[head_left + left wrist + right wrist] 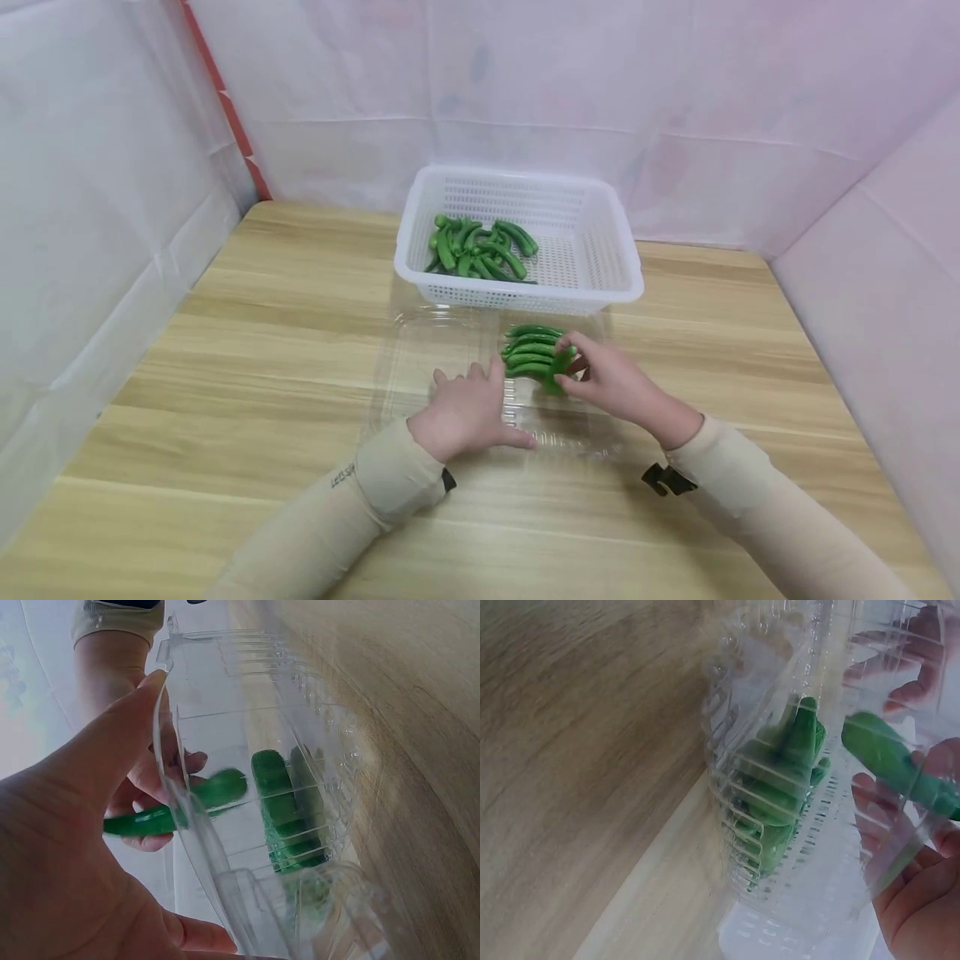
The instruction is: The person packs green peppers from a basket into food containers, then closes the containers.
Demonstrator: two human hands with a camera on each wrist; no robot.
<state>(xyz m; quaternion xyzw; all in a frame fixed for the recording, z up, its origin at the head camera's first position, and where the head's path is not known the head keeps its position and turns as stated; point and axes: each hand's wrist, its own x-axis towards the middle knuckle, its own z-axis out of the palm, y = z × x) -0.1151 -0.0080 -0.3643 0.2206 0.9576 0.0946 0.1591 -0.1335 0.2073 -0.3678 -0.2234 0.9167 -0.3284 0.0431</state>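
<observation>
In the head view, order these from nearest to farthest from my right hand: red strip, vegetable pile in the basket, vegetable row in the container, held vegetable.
1. Held vegetable: in the right hand.
2. Vegetable row: just left, in the clear container.
3. Vegetable pile: beyond, in the white basket.
4. Red strip: far off, upper left.

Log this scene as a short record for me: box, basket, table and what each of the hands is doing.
Box: clear, open, a row of green vegetables inside
Lid: folded out to the left
Basket: white, behind the box, a pile of vegetables inside
Table: wood-grained
Left hand: at the box's rim
Right hand: pinching one vegetable over the box
</observation>
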